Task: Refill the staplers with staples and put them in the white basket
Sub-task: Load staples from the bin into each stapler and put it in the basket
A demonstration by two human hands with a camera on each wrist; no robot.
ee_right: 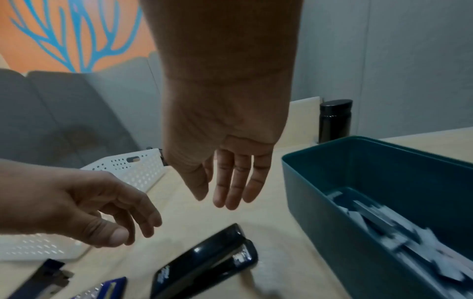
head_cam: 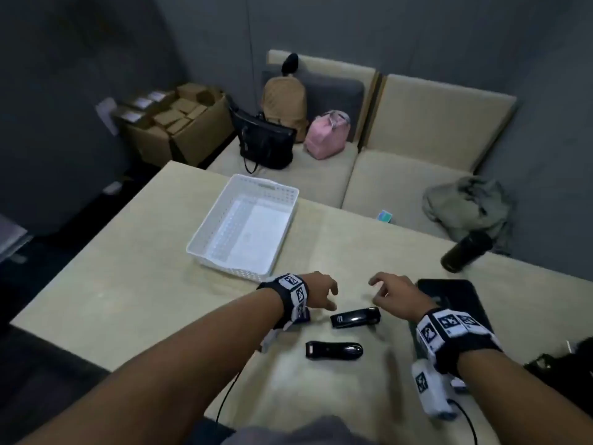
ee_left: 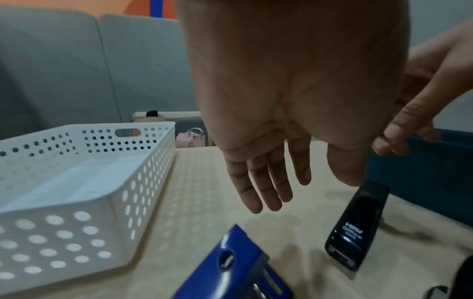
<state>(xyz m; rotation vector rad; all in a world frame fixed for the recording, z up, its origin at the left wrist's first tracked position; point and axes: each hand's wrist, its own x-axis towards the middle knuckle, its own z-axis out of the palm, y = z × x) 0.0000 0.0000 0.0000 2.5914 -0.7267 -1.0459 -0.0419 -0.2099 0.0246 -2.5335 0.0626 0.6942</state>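
Note:
Two black staplers lie on the table, one (head_cam: 355, 317) just below my hands and another (head_cam: 333, 350) nearer me. A blue stapler (ee_left: 235, 269) lies beneath my left wrist. The white basket (head_cam: 210, 220) stands behind them to the left, holding only a sheet of paper. My left hand (head_cam: 321, 293) hovers over the table left of the upper black stapler (ee_left: 355, 228), fingers relaxed and holding nothing. My right hand (head_cam: 390, 292) hovers just right of it, also relaxed and holding nothing. In the right wrist view that stapler (ee_right: 204, 261) lies under the right hand's fingers (ee_right: 230, 188).
A dark teal bin (ee_right: 332, 202) with staple strips inside stands right of my right hand. A black bottle (head_cam: 467, 252) stands at the table's far right edge. Bags sit on the sofa behind the table (head_cam: 128, 284). Black cables lie at the near right.

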